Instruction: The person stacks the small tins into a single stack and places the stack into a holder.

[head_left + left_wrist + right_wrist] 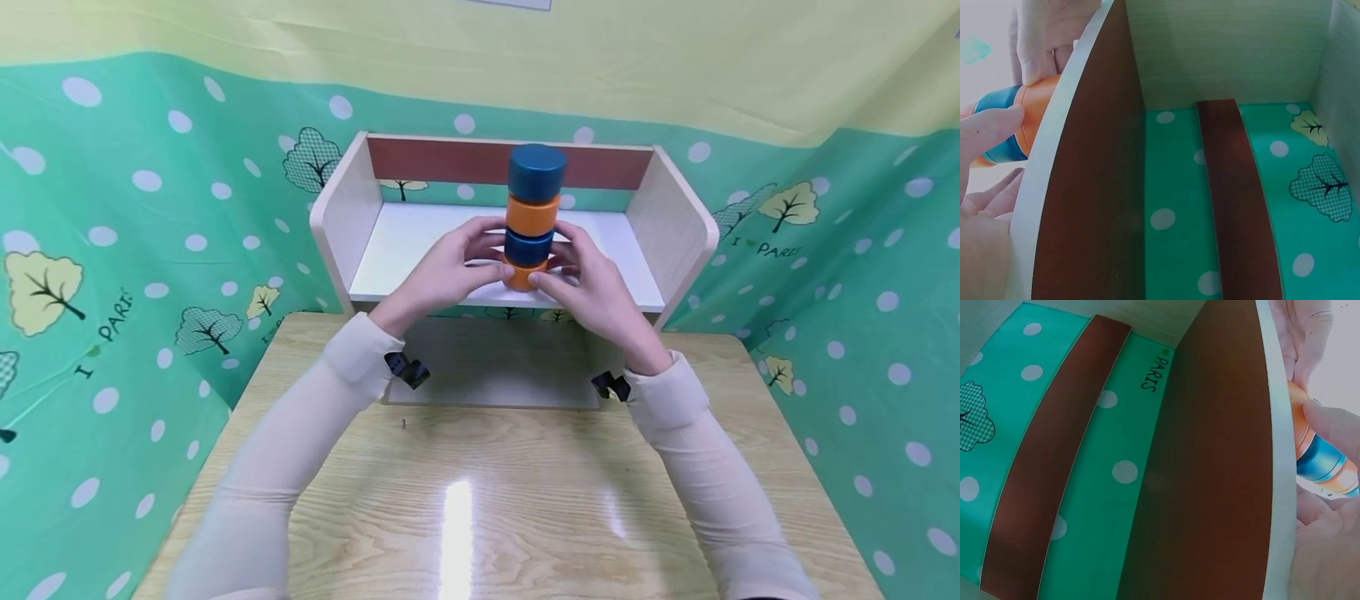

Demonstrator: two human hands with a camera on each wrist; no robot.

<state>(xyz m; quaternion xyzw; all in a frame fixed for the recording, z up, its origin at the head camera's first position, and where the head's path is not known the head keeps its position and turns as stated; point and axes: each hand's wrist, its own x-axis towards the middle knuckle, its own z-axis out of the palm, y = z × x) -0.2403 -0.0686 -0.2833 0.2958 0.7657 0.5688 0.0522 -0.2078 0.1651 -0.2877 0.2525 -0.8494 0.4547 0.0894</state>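
A tall stack of round blue and orange cylinders (pixel 532 215) stands upright near the front edge of the white shelf board (pixel 442 242). Its colours alternate, with a wider blue piece on top and an orange one at the bottom. From the left side, my left hand (pixel 457 265) holds the lower part, its thumb on the front. My right hand (pixel 592 283) grips the same lower pieces from the right, thumb also in front. In the left wrist view the orange cylinder (pixel 1040 103) shows between thumbs and fingers, partly cut off by the board's edge.
The shelf unit has raised side panels (pixel 678 233) and a reddish-brown back rail (pixel 442 162). Below the board is a lower compartment (pixel 495 358). The unit stands on a wood-grain table (pixel 540 475), and a green dotted curtain (pixel 150 208) hangs around it.
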